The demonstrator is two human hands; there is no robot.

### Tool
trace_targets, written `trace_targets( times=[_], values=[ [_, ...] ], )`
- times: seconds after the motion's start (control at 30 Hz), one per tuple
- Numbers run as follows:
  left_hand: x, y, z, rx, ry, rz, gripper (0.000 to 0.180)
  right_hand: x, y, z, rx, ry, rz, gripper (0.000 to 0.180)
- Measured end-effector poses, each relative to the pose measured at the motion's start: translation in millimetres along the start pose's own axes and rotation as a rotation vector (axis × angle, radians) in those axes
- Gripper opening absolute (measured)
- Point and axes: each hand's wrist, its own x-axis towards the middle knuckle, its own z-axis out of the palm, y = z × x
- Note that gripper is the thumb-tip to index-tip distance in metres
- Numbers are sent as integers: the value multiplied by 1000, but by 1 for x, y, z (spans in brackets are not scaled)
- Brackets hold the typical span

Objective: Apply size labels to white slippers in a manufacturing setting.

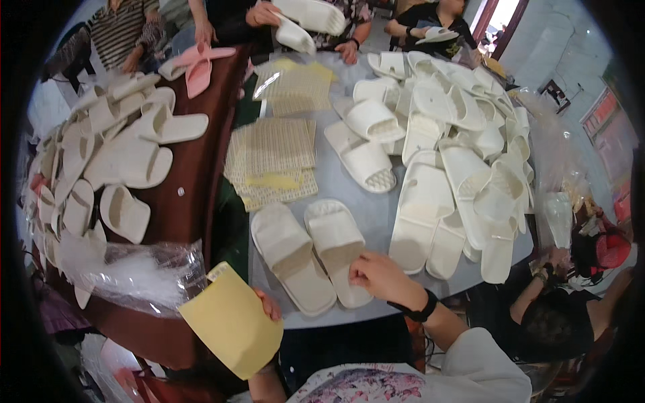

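A pair of white slippers lies side by side at the front of the grey table, the left slipper (285, 262) with its sole tilted toward the right slipper (336, 252). Over the inner sole of the right one is my right hand (383, 277), its fingers curled and pinched together; whatever sits between the fingertips is too small to make out. My left hand (270, 307) grips a pale yellow sheet (232, 322) by its right side, off the table's front edge. Most of the left fingers are hidden behind the sheet, which has a small printed label at its top corner.
Stacks of printed sheets (272, 151) lie beyond the pair. White slippers pile up at right (457, 168) and on the brown table (191, 201) at left, beside clear plastic bags (138, 275). Pink slippers (198, 70) lie farther back. Co-workers sit across and at right.
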Motion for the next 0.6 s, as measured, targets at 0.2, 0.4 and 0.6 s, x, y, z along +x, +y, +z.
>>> trace_targets(
  times=[0.2,0.4,0.6],
  values=[
    [6,3,-40,-34,-240,-113,48,7,-8,0,-141,-99,61,11],
    [6,2,-48,-47,-22,-193,48,23,-3,-4,-10,-256,147,19],
    [21,-8,-29,-39,82,-268,48,21,9,-2,43,-222,117,18]
  ],
)
